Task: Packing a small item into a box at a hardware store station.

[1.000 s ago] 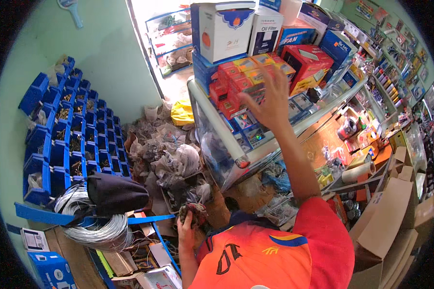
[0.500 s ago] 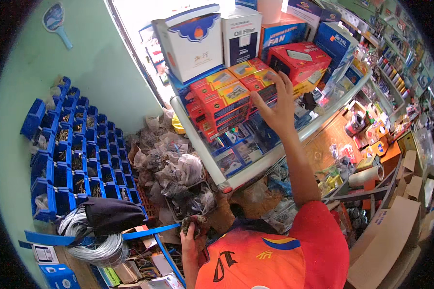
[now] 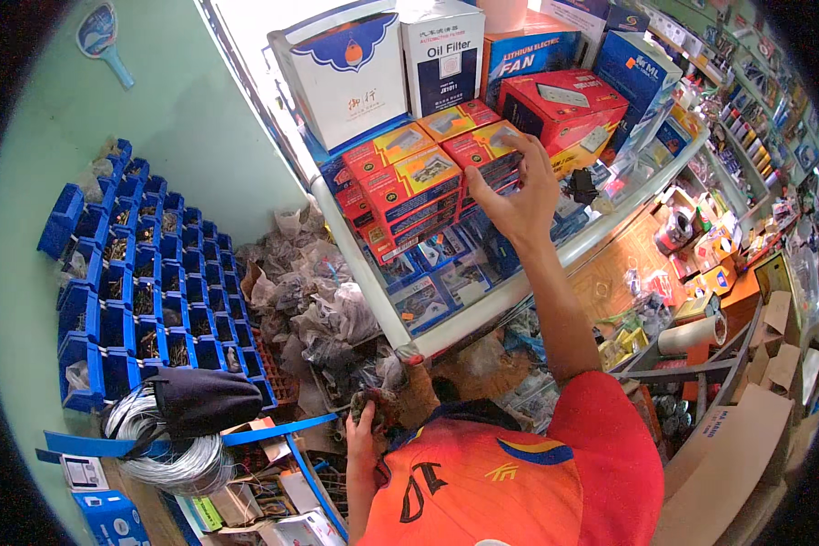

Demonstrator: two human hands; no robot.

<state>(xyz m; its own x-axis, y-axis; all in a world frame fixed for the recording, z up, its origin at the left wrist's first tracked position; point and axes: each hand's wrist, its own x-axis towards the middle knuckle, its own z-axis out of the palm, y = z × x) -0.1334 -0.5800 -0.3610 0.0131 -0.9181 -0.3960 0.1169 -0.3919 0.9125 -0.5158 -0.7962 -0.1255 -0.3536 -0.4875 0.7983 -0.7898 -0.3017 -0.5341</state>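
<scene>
My right hand (image 3: 530,202) is up at the stack of small red-and-yellow boxes (image 3: 400,196) on a glass display counter (image 3: 446,320), its fingers curled over the front right red box (image 3: 482,144) and its thumb against that box's side. Behind the stack stand a large white box (image 3: 341,84) and a white-and-navy box (image 3: 439,50). To the right of my hand sit a red box (image 3: 557,107) and a small black object (image 3: 581,185). Low at the bottom centre, my left hand (image 3: 359,426) holds a dark, dirty bundle (image 3: 379,407), possibly a rag.
Blue parts bins (image 3: 141,273) hang on the left wall above a wire coil (image 3: 173,464). Crumpled plastic bags (image 3: 314,323) lie beside the counter. Cardboard (image 3: 728,455) stands at the lower right; crowded shelves (image 3: 755,136) line the right side.
My right hand's fingers have moved from reaching over the boxes to curling round the front right one. The view has shifted, with the counter's boxes now further left.
</scene>
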